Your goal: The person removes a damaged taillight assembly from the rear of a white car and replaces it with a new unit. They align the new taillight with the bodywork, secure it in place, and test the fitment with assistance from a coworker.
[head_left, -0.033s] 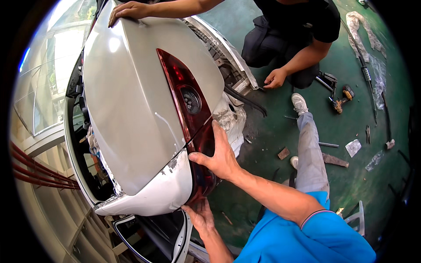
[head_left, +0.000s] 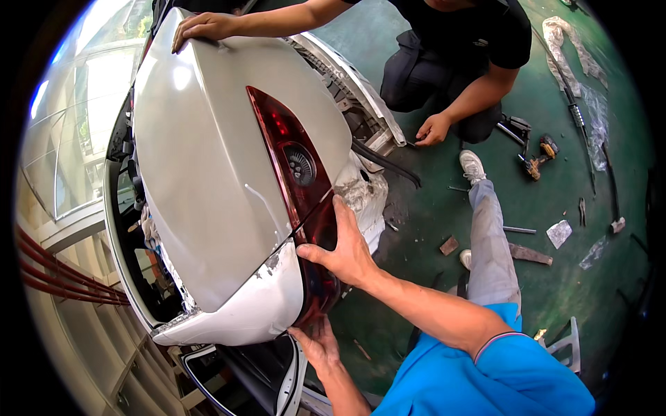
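The dark red tail lamp sits in the corner of the white car body panel, its lower end beside the scuffed white bumper corner. The right hand lies flat on the lens with its grip spread, and the left hand cups the bottom edge, fingers open under it. To do this well, I judge, pressure should stay even and square, since a co-worker's hand steadies the panel's far end.

Glossy red plastic tail light, seemingly painted-metal boot lid
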Demonstrator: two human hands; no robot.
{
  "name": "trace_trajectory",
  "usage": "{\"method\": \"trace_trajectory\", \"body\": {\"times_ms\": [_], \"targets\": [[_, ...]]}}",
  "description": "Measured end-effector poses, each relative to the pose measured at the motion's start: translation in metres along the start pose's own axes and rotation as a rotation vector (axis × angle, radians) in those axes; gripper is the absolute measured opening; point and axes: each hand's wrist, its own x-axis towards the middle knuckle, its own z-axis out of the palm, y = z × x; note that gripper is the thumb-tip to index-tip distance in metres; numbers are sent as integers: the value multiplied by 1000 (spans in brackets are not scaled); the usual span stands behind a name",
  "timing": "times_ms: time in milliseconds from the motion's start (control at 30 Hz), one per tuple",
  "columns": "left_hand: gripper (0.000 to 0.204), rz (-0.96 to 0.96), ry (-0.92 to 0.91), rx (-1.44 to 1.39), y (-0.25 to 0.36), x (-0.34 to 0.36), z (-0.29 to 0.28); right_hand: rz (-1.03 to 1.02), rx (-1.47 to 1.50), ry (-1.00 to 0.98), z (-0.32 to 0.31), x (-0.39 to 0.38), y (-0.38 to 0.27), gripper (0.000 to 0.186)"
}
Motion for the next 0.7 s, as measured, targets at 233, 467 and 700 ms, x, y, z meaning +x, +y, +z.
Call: {"method": "trace_trajectory", "body": {"times_ms": [233,467,700], "targets": [[98,15,26,14,3,-6,1,-19,-2,37,4,-7,-1,127],[104,18,-5,41,0,-2,0,-86,22,112,10,-2,11,128],[116,5,-7,79,-1,-1,-5,-109,29,150,11,-4,9,128]]}}
